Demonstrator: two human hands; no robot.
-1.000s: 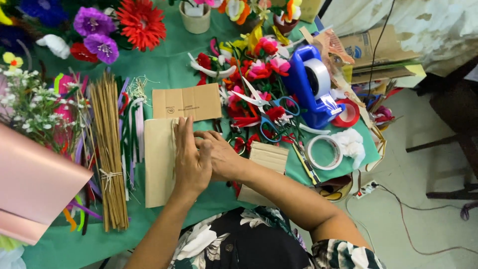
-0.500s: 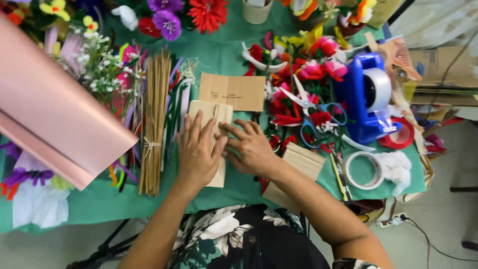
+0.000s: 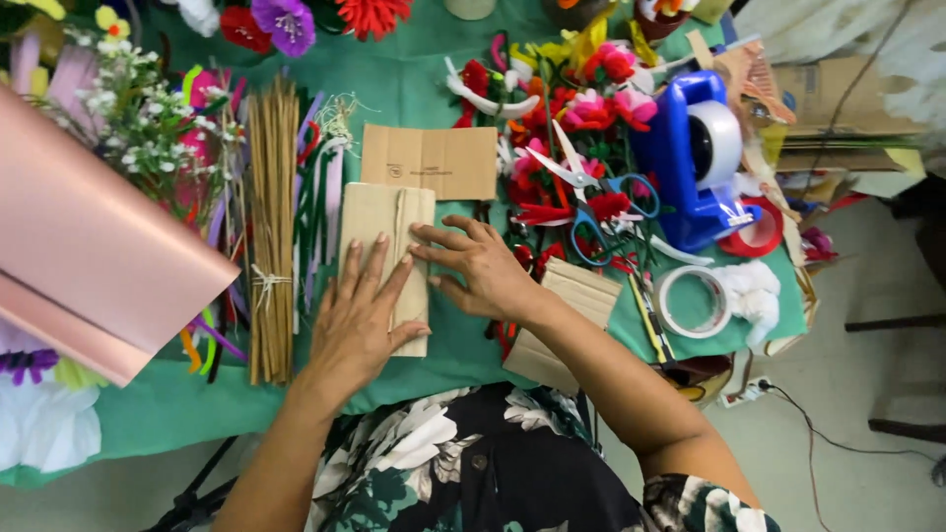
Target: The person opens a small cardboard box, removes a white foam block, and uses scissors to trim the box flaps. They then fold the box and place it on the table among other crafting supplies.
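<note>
A folded tan paper piece (image 3: 379,215) lies lengthwise on the green tablecloth (image 3: 414,79) in front of me. My left hand (image 3: 360,315) lies flat on its lower half, fingers spread. My right hand (image 3: 481,268) presses its fingertips on the paper's right edge near the middle. A thin string or crease runs down the paper between my hands. A second brown folded paper (image 3: 430,162) lies just beyond it.
A bundle of thin wooden sticks (image 3: 271,227) lies left of the paper, with pink sheets (image 3: 89,256) further left. Artificial flowers, scissors (image 3: 591,192), a blue tape dispenser (image 3: 690,158), a tape ring (image 3: 693,300) and corrugated card (image 3: 567,315) crowd the right side.
The view has shifted, so the table sits lower and more to the right in frame. Both hands stay pressed on the tan paper, the right fingers sliding slightly along its edge.
</note>
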